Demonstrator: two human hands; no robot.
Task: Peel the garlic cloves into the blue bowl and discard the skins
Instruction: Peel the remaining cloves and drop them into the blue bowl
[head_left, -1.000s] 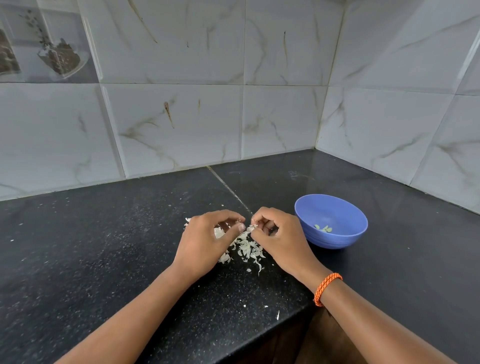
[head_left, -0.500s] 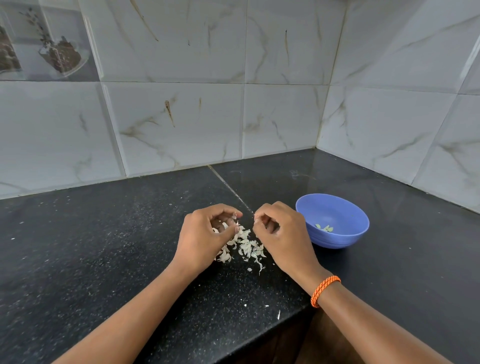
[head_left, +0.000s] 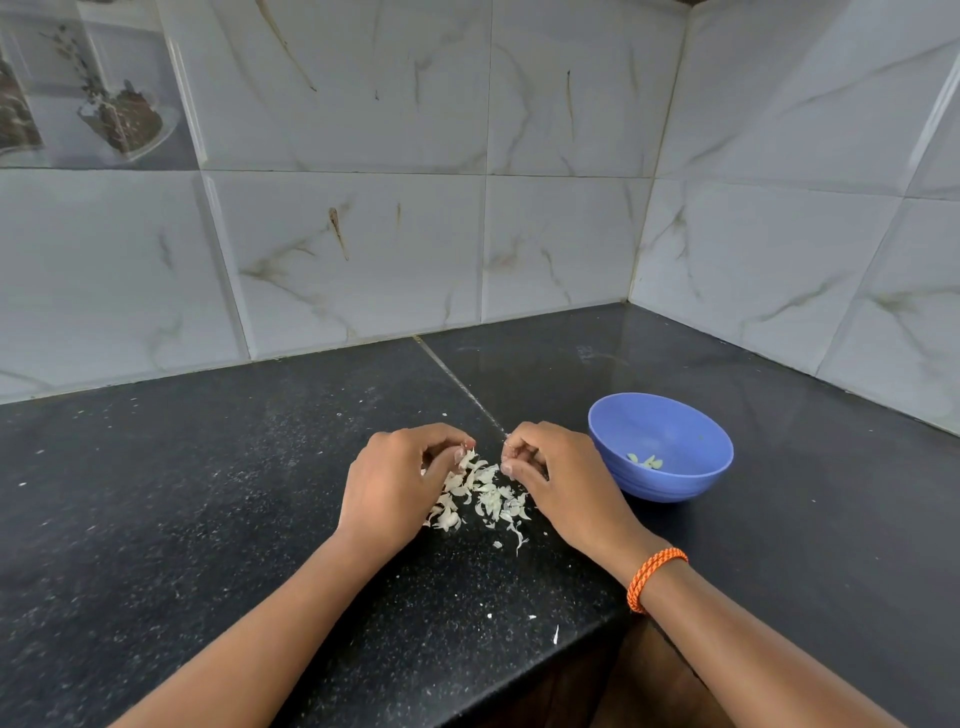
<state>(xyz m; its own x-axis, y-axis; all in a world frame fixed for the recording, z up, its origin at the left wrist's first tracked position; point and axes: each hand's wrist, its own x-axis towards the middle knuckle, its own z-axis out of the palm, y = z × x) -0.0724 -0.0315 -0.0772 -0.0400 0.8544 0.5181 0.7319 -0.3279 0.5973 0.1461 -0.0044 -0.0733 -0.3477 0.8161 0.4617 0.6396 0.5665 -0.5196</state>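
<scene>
The left hand (head_left: 387, 486) sits curled on the dark surface (head_left: 182, 493), fingertips drawn in to the thumb as if pinching something small; what it holds, if anything, is hidden behind the fingers, so I cannot tell. Between the two hands lies a loose heap of pale garlic skins (head_left: 483, 493), touching the left fingertips. The right hand (head_left: 558, 480) is curled the same way, fingers tucked narrow over the heap's right edge, and whether a clove sits inside is equally unclear. Just beside it to the right stands the blue bowl (head_left: 717, 457), with a few peeled cloves (head_left: 645, 461) at its bottom.

To do this step well, one hand should steady the clove while the other hand's nail lifts the skin from the root end, letting flakes fall onto the heap and not into the bowl. Only bare cloves belong there, dropped in from close over the rim.
</scene>
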